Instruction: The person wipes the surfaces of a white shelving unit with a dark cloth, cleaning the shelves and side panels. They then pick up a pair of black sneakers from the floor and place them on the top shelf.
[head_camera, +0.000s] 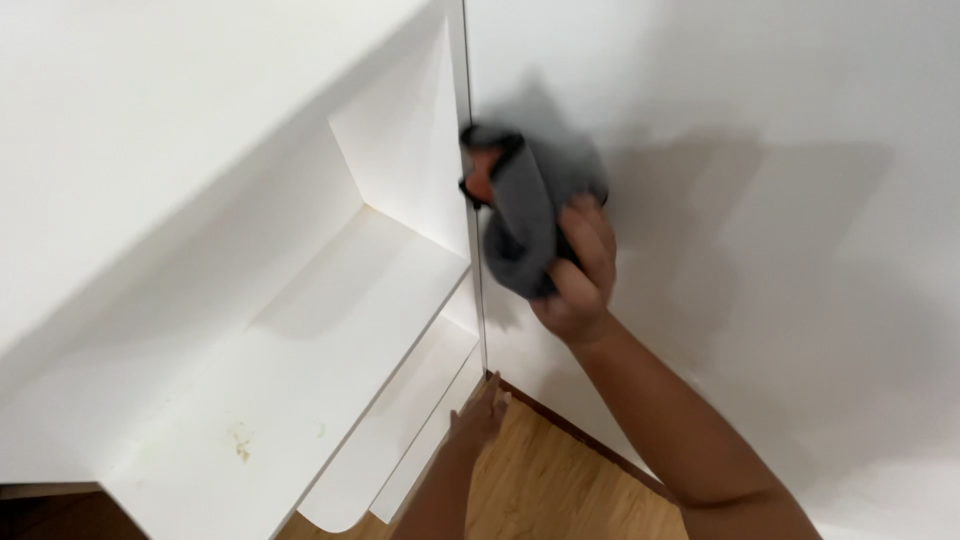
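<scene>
Head view showed the grey cloth (525, 215) bunched against the white wall (760, 230), just beside the shelf unit's side edge (475, 250). Your right hand (580, 275) was clenched around it; your left hand (478, 412) lay flat, fingers loose, holding nothing, lower on that edge. Pushing hard there could, I judge, tip the unit.

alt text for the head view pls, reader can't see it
Seen from above, a right hand presses a bunched grey cloth against a white wall beside the outer edge of a white shelf unit. The left hand rests lower down on that edge, above a wooden floor.
</scene>
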